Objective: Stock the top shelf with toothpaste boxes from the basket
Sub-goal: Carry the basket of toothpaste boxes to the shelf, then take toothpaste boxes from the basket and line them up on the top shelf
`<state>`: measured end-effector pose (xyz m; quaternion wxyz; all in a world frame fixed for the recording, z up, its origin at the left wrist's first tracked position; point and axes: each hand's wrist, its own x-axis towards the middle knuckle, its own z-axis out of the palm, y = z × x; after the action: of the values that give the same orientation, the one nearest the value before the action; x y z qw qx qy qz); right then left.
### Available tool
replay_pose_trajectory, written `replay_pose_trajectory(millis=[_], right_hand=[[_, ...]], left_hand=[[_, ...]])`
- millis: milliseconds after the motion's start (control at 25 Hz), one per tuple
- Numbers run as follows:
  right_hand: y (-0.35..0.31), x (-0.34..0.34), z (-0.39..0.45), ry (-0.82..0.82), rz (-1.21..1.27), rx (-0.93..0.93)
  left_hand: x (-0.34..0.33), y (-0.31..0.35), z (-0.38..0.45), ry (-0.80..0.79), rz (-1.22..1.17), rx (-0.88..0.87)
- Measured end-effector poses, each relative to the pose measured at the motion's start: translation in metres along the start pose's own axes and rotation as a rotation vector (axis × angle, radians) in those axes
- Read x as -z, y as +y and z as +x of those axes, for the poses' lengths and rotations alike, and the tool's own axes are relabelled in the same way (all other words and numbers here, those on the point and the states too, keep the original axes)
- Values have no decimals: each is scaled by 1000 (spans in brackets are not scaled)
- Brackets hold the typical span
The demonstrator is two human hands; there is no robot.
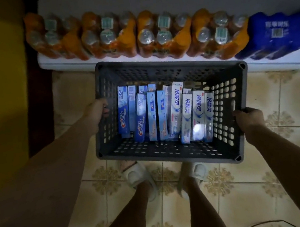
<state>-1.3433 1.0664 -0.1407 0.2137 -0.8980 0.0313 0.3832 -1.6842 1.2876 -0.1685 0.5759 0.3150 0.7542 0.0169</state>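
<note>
The left hand (98, 111) curls its fingers over the left rim of the grey basket (172, 156), held above the tiled floor. Toothpaste boxes (164, 114) stand side by side inside it. The right hand (249, 119) grips the right rim.

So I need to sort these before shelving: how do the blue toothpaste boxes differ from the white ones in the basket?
The blue toothpaste boxes fill the basket's left half; the white toothpaste boxes sit to their right. The blue ones carry a red and white logo; the white ones bear blue lettering. The blue group looks larger, its back row partly hidden. Both lie lengthwise, side by side.
</note>
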Motion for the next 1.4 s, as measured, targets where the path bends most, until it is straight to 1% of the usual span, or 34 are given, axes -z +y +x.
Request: replay_pose_trajectory(millis=[280,400,520,560,600,680,720,760,800,840,880,920,1000,1040,1120,1280,1400], right_hand=[[3,-17,32,-86,-1,-41],[1,-16,39,-103,-18,-70],[-4,-13,37,-173,-41,-107],[-8,-11,30,-175,-76,-96],[-10,-10,23,-139,-137,-50],[-19,-9,1,2,-285,132],[-23,-12,-12,24,-346,231],[-26,-16,-23,-3,-396,308],[-27,-24,-32,-60,-441,342],[-27,-35,-38,-131,-466,352],[-26,-47,-42,-207,-478,340],[-23,-61,-44,-270,-484,342],[-11,-93,-42,-343,-517,346],[-3,-110,-38,-363,-518,336],[13,-144,-24,-378,-493,339],[41,-211,19,-318,-458,359],[46,-247,42,-270,-452,390]], left_hand=[[-24,-24,28,-47,-31,70],[-25,-24,36,-32,-61,79],[-23,-22,32,-50,12,76],[-24,-20,23,-22,59,48],[-26,-19,12,34,97,-6],[-32,-17,-17,211,190,-190],[-36,-21,-32,310,255,-291],[-44,-27,-45,344,302,-346],[-53,-36,-53,301,336,-354],[-64,-47,-57,207,381,-323],[-76,-59,-55,94,430,-267],[-88,-70,-50,14,448,-206],[-111,-89,-37,-56,342,-106],[-122,-95,-30,-56,304,-81],[-141,-104,-8,-49,331,-77],[-172,-124,61,-12,376,-135],[-190,-137,96,-2,425,-162]])
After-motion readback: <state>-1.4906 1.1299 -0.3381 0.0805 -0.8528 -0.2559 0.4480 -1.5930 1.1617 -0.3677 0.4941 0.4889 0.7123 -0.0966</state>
